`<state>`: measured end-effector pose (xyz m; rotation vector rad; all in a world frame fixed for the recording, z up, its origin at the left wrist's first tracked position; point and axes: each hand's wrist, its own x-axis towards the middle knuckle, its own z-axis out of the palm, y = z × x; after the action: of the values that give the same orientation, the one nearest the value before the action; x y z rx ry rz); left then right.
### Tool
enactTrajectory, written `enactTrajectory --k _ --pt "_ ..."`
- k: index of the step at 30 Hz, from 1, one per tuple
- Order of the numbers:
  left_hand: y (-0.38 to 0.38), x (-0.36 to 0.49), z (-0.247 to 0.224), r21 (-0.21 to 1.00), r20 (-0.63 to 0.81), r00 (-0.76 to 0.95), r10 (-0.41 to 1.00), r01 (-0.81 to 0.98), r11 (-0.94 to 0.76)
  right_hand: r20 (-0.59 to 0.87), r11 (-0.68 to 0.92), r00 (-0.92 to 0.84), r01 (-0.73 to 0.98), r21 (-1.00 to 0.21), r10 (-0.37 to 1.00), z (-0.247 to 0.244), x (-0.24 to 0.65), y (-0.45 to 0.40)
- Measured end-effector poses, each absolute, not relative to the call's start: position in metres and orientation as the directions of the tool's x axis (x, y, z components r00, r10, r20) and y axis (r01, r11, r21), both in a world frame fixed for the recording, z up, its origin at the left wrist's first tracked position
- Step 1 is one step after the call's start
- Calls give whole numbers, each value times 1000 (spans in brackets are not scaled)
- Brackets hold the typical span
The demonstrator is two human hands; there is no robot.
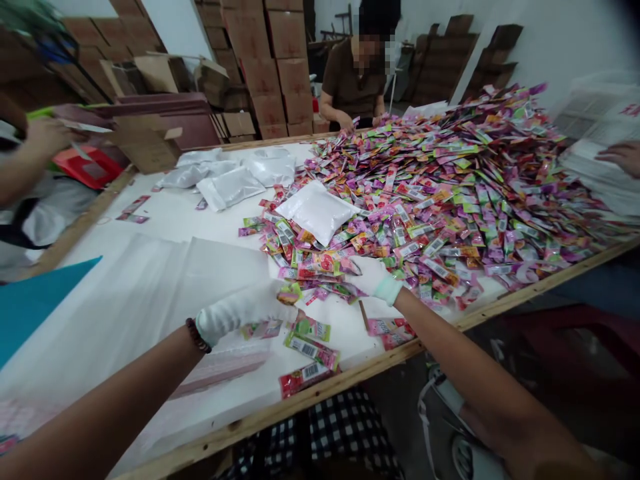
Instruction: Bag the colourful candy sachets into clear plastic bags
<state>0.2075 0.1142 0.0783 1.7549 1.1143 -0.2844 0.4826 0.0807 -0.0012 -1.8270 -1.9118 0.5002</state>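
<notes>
My left hand, in a white glove with a dark beaded bracelet at the wrist, is closed around a few small colourful sachets. My right hand, gloved in white with a mint cuff, reaches into the near edge of a big heap of sachets; its fingers are bent around sachets there. Below my left hand, several loose sachets lie on the white tabletop. Just beyond both hands, a plump white sealed bag rests on the heap. Flat translucent plastic bags are stacked left of my left hand.
More filled silver-white bags sit at the table's back left, near an open cardboard box. A wooden rim edges the table. A person works across the heap; other people's hands show at far left and right. A blue sheet lies left.
</notes>
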Motion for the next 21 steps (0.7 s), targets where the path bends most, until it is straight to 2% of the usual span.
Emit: enactTrajectory --k 2,5,9,13,16,21 --pt "118 209 91 540 -593 499 632 829 -148 53 22 9 825 -565 999 -4 483 84" --pt "128 222 101 434 -363 533 765 823 -367 13 -30 48 796 -604 999 -7 486 88" --pt "136 260 74 279 -65 721 690 677 -681 -38 -49 32 797 -602 999 -11 485 94" --pt "130 287 25 101 -80 718 692 696 -711 -96 -44 -7 853 -520 995 -13 474 89" --pt "118 277 9 135 -79 669 739 742 -657 -121 1 -64 889 -458 991 -10 469 71" --pt "111 233 27 342 98 666 739 675 -654 -148 101 -177 902 -419 973 6 493 32"
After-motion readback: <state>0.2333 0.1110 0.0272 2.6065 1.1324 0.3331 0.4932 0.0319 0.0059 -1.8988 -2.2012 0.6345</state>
